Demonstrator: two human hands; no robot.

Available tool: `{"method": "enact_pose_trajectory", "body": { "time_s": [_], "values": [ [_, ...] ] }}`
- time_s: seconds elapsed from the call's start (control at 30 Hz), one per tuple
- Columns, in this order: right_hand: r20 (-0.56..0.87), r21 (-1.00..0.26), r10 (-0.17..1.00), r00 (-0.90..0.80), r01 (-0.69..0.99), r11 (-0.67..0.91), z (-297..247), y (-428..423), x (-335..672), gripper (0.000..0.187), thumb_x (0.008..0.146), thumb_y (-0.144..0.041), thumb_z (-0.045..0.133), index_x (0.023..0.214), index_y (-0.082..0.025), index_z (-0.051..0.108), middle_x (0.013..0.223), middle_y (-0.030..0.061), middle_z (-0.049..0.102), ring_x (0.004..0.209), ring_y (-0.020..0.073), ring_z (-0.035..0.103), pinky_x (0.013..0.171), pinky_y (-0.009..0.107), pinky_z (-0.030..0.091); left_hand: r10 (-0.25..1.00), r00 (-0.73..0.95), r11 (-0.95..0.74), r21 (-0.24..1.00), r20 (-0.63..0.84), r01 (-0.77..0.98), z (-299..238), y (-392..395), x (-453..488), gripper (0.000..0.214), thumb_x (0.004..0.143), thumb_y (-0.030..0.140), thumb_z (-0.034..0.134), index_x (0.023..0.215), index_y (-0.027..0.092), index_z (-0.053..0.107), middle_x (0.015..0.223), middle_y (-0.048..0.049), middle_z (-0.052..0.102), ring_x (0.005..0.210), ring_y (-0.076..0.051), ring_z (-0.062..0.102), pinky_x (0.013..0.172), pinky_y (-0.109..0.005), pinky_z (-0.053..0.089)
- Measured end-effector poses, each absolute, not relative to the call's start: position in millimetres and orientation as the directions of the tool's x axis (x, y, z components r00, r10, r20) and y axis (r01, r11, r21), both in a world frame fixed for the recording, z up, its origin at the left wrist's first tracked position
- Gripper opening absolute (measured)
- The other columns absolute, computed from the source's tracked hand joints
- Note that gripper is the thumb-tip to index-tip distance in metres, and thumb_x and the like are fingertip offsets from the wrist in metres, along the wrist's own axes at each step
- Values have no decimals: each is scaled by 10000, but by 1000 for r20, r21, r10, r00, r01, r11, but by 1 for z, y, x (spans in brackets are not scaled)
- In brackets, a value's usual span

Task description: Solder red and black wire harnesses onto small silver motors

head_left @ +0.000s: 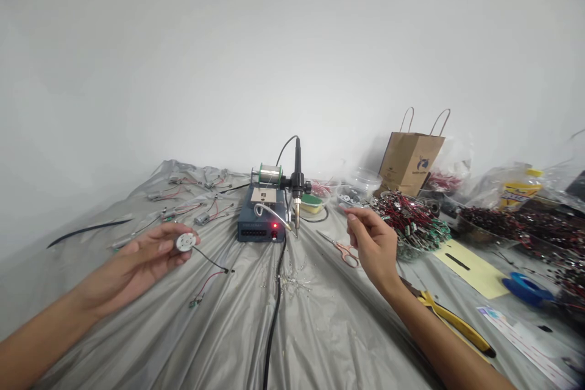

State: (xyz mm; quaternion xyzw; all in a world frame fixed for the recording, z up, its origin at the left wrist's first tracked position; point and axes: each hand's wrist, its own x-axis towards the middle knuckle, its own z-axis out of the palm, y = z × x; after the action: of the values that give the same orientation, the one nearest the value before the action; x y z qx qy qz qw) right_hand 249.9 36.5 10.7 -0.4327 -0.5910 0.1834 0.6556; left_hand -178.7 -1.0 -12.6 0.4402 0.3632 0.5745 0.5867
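My left hand [141,259] pinches a small round silver motor [185,242] by its edge, held just above the grey sheet. A black wire [211,260] trails from the motor to the right and ends near a red wire [203,288] lying on the sheet. My right hand [372,244] hovers to the right of the soldering station [261,219], fingers loosely curled with the tips together; nothing shows between them. The soldering iron [297,186] stands upright in its holder, between the two hands and farther back. A red light glows on the station's front.
A solder spool [269,173] sits behind the station, and its black cable [275,292] runs toward me. Scissors [342,248] lie by my right hand. A heap of wired parts [411,219], a paper bag [410,160], yellow-handled pliers [450,317], blue tape [525,288] fill the right. Finished motors [192,207] lie back left.
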Motion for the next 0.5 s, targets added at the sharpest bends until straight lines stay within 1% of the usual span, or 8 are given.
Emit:
{"method": "enact_pose_trajectory", "body": {
  "time_s": [0.27,0.5],
  "values": [
    [611,-788,757,231,271,553,10,36,251,185,920,-351,668,958,-190,751,636,-36,565,488,103,448,461,248,348,995,61,-49,932,76,-359,-12,-2,-178,327,737,258,934,1035,170,830,987,-84,809,845,-194,746,835,-228,666],
    [616,-783,757,218,277,557,9,38,251,182,927,-339,660,967,-185,750,640,-36,561,498,105,453,468,250,353,996,54,-49,931,73,-360,-11,-2,-177,329,721,267,942,1020,182,836,978,-94,812,836,-208,751,819,-238,671]
  ]
}}
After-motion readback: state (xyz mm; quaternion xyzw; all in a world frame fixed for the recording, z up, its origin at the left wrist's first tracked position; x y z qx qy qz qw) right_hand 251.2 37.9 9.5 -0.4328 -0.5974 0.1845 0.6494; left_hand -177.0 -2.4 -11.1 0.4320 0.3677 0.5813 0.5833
